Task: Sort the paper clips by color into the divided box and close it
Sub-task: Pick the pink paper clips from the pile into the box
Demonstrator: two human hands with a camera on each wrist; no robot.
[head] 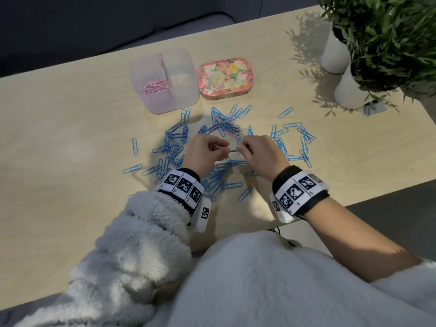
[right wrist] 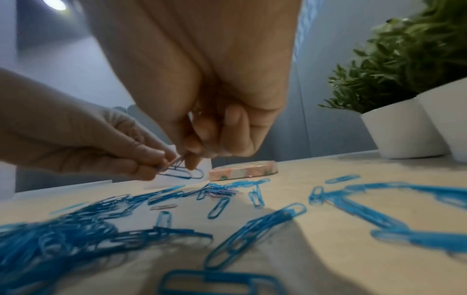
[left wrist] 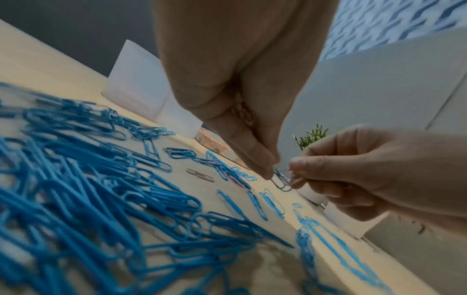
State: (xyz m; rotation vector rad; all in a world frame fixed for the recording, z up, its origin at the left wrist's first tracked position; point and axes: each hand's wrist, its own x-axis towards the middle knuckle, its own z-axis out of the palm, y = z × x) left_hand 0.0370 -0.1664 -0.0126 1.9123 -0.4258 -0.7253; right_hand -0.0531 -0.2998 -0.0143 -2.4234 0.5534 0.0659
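A clear divided box point(head: 186, 90) stands at the back of the table, with pink clips point(head: 154, 87) in its left compartment and the right one bare. Its floral lid point(head: 224, 77) lies beside it on the right. Blue paper clips point(head: 174, 147) lie scattered over the table, a few pink ones point(head: 232, 129) among them. Both hands hover above the pile and meet fingertip to fingertip. My left hand point(head: 225, 149) pinches a pink clip point(head: 215, 146). My right hand point(head: 240, 148) pinches a blue clip point(right wrist: 182, 173) hooked to it, also seen as the blue clip point(left wrist: 281, 180).
Two white pots with green plants point(head: 349, 90) stand at the back right, with a small dark object point(head: 375, 107) in front of them. The table's front edge point(head: 377, 194) runs close behind my right wrist. Fluffy white sleeves fill the foreground.
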